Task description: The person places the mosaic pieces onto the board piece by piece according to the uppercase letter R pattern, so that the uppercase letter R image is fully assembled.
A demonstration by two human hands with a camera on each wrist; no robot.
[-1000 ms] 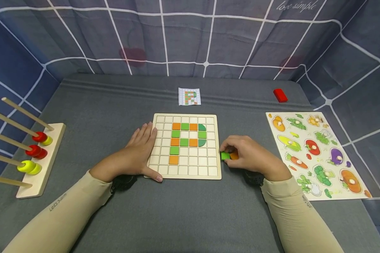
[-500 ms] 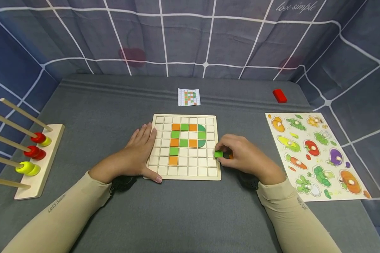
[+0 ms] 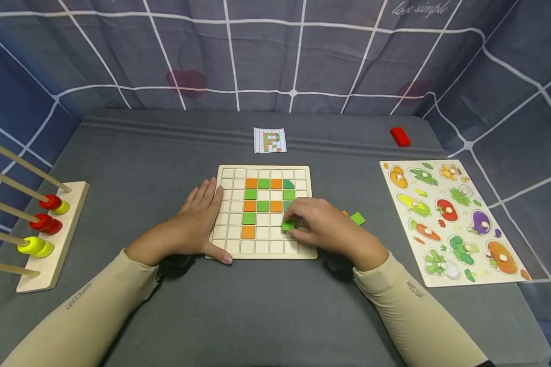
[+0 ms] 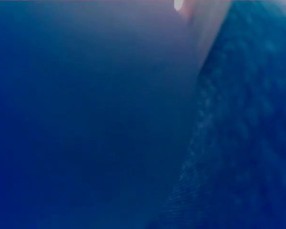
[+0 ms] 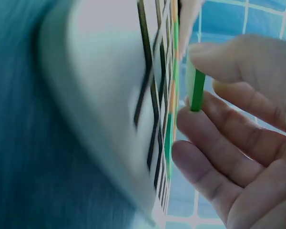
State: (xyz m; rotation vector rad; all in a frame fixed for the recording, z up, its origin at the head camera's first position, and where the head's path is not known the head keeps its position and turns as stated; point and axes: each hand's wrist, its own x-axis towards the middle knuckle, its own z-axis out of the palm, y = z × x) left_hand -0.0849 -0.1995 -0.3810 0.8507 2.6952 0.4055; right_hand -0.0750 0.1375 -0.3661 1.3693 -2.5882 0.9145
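Observation:
A wooden grid board [image 3: 261,250] lies mid-table, with orange, green and dark green tiles set in some of its squares. My left hand [image 3: 195,221] rests flat on the board's left edge, fingers straight and thumb at the lower corner. Over the board's right half, my right hand [image 3: 328,227] pinches a green square tile [image 3: 288,225] between thumb and fingers. The right wrist view shows this green tile [image 5: 198,88] held just off the board's surface. A loose green tile [image 3: 358,218] and part of an orange tile [image 3: 345,213] lie right of the board. The left wrist view is dark and blurred.
Behind the board lies a small paper card [image 3: 270,140] with a coloured grid pattern. A vegetable puzzle board [image 3: 454,224] is on the right, a red block [image 3: 400,136] behind it. On the left stands a wooden peg rack [image 3: 57,244] with red and yellow beads.
My right hand has moved left from beside the board to over it, carrying the green tile. The loose tiles on the right have come into sight. My left hand stays on the board.

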